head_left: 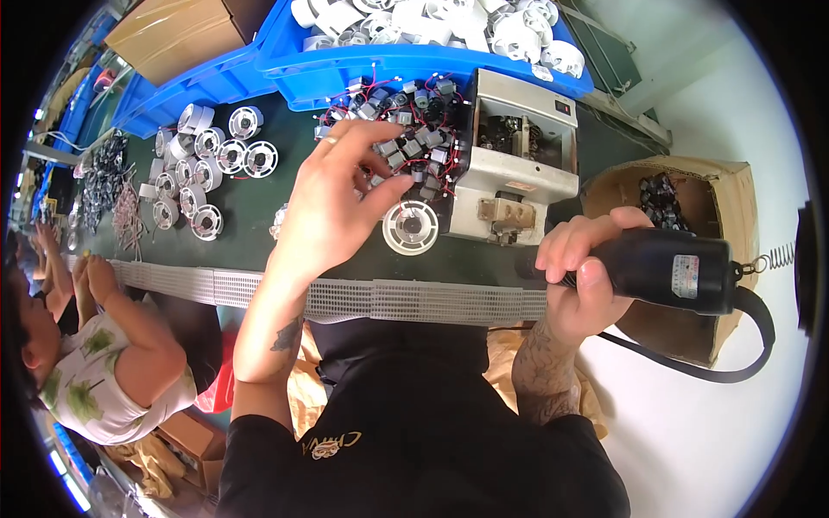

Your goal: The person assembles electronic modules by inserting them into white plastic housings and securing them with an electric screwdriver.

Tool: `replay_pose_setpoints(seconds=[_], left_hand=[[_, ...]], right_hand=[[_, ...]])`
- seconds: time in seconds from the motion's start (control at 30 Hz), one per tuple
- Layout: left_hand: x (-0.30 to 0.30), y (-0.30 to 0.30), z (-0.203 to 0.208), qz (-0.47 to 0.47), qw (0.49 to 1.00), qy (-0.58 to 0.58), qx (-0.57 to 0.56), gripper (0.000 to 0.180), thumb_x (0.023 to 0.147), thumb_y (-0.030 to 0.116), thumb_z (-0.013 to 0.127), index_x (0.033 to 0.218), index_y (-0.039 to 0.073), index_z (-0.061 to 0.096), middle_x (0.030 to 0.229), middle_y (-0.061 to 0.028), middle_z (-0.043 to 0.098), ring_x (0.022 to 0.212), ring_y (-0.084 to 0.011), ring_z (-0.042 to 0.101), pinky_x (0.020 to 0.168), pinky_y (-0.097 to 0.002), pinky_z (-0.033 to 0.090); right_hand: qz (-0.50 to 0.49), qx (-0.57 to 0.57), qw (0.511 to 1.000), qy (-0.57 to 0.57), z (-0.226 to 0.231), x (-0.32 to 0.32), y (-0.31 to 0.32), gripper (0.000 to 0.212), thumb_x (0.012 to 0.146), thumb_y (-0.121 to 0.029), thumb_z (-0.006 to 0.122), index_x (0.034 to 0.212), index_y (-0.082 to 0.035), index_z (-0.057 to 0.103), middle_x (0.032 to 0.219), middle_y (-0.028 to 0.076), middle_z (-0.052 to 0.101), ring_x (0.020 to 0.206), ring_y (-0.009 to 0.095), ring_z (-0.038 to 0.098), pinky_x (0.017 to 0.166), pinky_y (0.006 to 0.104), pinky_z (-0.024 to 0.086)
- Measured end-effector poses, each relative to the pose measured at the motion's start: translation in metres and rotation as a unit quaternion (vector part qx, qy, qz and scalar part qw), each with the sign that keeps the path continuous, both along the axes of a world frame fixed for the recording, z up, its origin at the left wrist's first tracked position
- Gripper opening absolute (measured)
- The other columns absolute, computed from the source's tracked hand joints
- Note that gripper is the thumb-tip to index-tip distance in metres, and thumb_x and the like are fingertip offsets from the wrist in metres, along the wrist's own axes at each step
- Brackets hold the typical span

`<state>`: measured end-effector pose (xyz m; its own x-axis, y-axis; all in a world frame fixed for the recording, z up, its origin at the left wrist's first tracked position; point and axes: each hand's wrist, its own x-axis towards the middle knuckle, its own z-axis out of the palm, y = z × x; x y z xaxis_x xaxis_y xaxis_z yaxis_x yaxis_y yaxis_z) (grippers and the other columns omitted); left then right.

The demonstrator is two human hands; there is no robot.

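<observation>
My left hand point(332, 194) reaches over a heap of small grey motors point(414, 142) with red wires. Its thumb and fingers are spread, and no motor is clearly held between them. Just beside the thumb, a round white plastic housing point(410, 228) with a slotted rim lies on the green table. At the right, my right hand point(591, 268) is wrapped around a black electric screwdriver point(665, 269), held sideways. The screwdriver's tail end hooks to a coiled spring point(780, 257), and its tip is hard to make out beyond my fingers.
A grey metal machine point(518, 181) stands between my hands. Behind are blue bins point(371, 65) with white plastic parts. More round housings point(203, 160) sit to the left. A cardboard box point(734, 198) holds black pieces at right. A co-worker point(121, 354) works at far left.
</observation>
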<state>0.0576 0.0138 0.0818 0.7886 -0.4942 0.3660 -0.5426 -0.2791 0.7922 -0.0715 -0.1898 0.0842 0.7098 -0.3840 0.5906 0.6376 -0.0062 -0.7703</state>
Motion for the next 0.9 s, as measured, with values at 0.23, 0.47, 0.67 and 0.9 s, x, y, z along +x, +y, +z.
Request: replay_pose_setpoints(seconds=[0.23,0.47,0.67,0.9], left_hand=[[-0.017,0.012,-0.050,-0.015,0.993,0.111,0.047,0.032,0.080,0.013,0.075,0.109,0.003,0.064,0.087,-0.0013,0.057,0.064,-0.0056,0.048,0.059,-0.0221,0.041],[-0.025,0.004,-0.054,0.010,0.980,0.196,0.016,0.029,0.077,0.015,0.076,0.102,0.001,0.068,0.087,-0.0062,0.059,0.065,-0.0133,0.052,0.061,-0.0275,0.043],[-0.025,0.007,-0.067,0.022,0.954,0.297,0.018,0.030,0.080,0.016,0.075,0.106,0.002,0.067,0.079,-0.0034,0.060,0.065,-0.0072,0.050,0.059,-0.0248,0.042],[-0.027,0.000,-0.062,-0.005,0.931,0.362,-0.048,0.031,0.084,0.011,0.071,0.112,0.000,0.064,0.082,0.0006,0.062,0.069,-0.0045,0.050,0.062,-0.0212,0.042]], right_hand=[[-0.059,0.002,0.998,-0.005,0.004,0.020,0.008,0.052,0.085,-0.012,0.055,0.130,0.006,0.034,0.071,0.010,0.050,0.054,0.016,0.046,0.051,0.0314,0.044],[-0.074,-0.021,0.997,0.018,-0.003,0.024,0.005,0.050,0.084,-0.009,0.055,0.127,0.008,0.034,0.071,0.012,0.052,0.053,0.016,0.047,0.050,0.0321,0.045],[-0.046,-0.002,0.999,-0.007,-0.009,0.025,0.005,0.049,0.084,-0.007,0.055,0.126,0.007,0.035,0.070,0.011,0.052,0.053,0.016,0.047,0.049,0.0322,0.044],[-0.025,-0.033,0.999,0.029,-0.003,0.019,0.003,0.049,0.084,-0.008,0.054,0.127,0.006,0.035,0.071,0.011,0.052,0.053,0.016,0.047,0.049,0.0323,0.044]])
